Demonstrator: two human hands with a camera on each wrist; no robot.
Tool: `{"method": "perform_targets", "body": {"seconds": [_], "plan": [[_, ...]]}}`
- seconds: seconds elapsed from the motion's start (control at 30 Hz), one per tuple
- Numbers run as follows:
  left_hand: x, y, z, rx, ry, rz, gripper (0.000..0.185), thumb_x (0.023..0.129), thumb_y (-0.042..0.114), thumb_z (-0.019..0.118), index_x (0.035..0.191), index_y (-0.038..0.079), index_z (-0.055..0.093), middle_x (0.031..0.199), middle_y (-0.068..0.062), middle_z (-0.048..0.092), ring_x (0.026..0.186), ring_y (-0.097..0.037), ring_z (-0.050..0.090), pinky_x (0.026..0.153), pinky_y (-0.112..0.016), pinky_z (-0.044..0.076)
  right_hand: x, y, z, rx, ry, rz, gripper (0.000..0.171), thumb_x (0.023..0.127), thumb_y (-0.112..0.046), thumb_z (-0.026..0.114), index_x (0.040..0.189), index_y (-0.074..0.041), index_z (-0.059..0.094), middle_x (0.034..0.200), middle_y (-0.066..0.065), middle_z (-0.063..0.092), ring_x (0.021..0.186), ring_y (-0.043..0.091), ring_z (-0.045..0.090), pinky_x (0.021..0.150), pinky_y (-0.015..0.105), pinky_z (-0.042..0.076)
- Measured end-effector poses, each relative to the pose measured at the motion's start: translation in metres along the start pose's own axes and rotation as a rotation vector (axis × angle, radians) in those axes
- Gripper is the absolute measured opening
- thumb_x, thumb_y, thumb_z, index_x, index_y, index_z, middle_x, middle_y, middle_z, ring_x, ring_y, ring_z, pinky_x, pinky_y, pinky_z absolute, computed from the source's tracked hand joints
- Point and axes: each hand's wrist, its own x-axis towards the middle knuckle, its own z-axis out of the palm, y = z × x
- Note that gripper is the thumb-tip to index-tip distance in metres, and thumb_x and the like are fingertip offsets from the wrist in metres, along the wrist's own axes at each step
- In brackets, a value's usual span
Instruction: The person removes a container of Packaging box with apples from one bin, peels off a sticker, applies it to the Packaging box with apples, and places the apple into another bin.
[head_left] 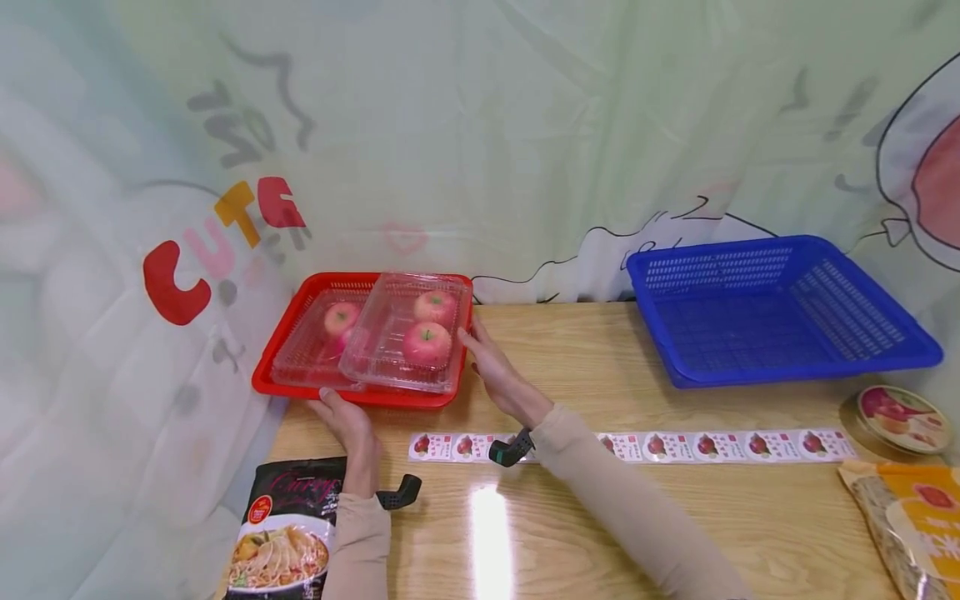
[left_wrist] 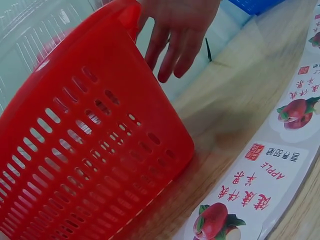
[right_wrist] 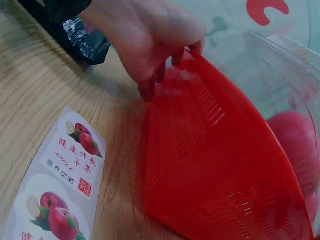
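The red basket (head_left: 279,354) sits at the table's far left edge, long axis running left-right, holding clear boxes (head_left: 401,333) of apples (head_left: 427,343). The left hand (head_left: 347,421) grips its near rim; the right hand (head_left: 498,379), fingers loosely spread, touches its right end. A label strip (head_left: 675,446) lies right of the basket.

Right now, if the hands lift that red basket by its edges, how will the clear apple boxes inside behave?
The clear boxes look thin and smooth, so they would likely slide if the red basket tilts. The right one lies skewed over the other, so it may shift first. The round apples could roll inside them.
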Motion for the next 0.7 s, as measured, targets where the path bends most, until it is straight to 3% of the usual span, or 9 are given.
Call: {"method": "perform_targets", "body": {"seconds": [0.1, 0.23, 0.5, 0.6, 0.7], "plan": [[0.0, -0.002, 0.001, -0.001, 0.004, 0.022, 0.062, 0.116, 0.037, 0.032, 0.171, 0.027, 0.004, 0.169, -0.002, 0.028, 0.155, -0.019, 0.029, 0.133, -0.034, 0.022, -0.001, 0.0, 0.002, -0.027, 0.032, -0.027, 0.065, 0.113, -0.043, 0.042, 0.171, -0.034, 0.015, 0.18, -0.001, 0.012, 0.166, 0.029, 0.007, 0.131, 0.066, 0.012], [0.001, -0.005, 0.002, -0.008, 0.029, 0.013, 0.065, 0.116, 0.038, 0.031, 0.171, 0.025, 0.0, 0.172, -0.002, 0.024, 0.157, -0.019, 0.026, 0.134, -0.032, 0.019, -0.003, -0.004, 0.004, 0.0, 0.086, -0.032, 0.062, 0.113, -0.039, 0.043, 0.17, -0.024, 0.025, 0.178, 0.001, 0.019, 0.164, 0.029, 0.016, 0.131, 0.063, 0.018], [0.003, -0.008, 0.003, -0.024, 0.037, 0.022, 0.066, 0.116, 0.039, 0.032, 0.171, 0.027, 0.0, 0.171, -0.003, 0.025, 0.156, -0.02, 0.028, 0.134, -0.034, 0.02, -0.005, -0.025, 0.005, 0.167, 0.197, 0.077, 0.052, 0.112, -0.035, 0.047, 0.156, -0.009, 0.05, 0.16, 0.011, 0.047, 0.15, 0.031, 0.039, 0.13, 0.049, 0.03], [0.003, -0.009, 0.003, -0.033, 0.039, 0.018, 0.066, 0.116, 0.039, 0.032, 0.172, 0.027, -0.001, 0.172, -0.003, 0.024, 0.157, -0.019, 0.027, 0.134, -0.033, 0.02, -0.004, -0.029, 0.003, 0.169, 0.21, 0.115, 0.05, 0.111, -0.036, 0.049, 0.153, -0.009, 0.054, 0.155, 0.013, 0.051, 0.145, 0.031, 0.042, 0.129, 0.049, 0.032], [0.003, -0.009, 0.003, -0.045, 0.04, 0.02, 0.066, 0.116, 0.039, 0.033, 0.171, 0.027, -0.001, 0.171, -0.002, 0.025, 0.156, -0.018, 0.029, 0.133, -0.033, 0.022, -0.003, -0.031, 0.001, 0.132, 0.204, 0.144, 0.057, 0.109, -0.046, 0.053, 0.15, -0.007, 0.056, 0.156, 0.013, 0.051, 0.145, 0.033, 0.04, 0.127, 0.052, 0.033]]}}
